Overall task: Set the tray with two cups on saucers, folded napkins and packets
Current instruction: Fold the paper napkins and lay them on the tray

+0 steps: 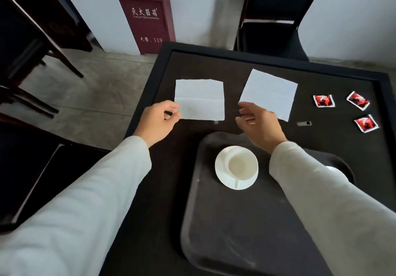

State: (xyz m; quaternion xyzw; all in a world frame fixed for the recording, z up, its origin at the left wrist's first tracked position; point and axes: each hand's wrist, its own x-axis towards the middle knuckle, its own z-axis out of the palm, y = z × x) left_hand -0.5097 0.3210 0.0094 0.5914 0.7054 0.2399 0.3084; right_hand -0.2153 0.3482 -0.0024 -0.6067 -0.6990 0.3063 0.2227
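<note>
A dark tray [194, 200] lies on the black table [162, 190] in front of me. One white cup [242, 165] stands on a saucer [222, 176] in its far part. A sliver of a second white piece [332, 168] shows past my right sleeve. Two white napkins lie flat beyond the tray: the left napkin [200, 99] and the right napkin [270, 92]. My left hand [159, 121] pinches the left napkin's near left corner. My right hand [259, 123] hovers between the napkins with fingers spread, holding nothing. Three red packets [323, 100] [358, 100] [366, 123] lie at the right.
A small grey object [303, 123] lies on the table between the right napkin and the packets. A black chair [274, 18] stands behind the table, a red cabinet [150, 14] against the wall, and dark chairs [32, 40] to the left.
</note>
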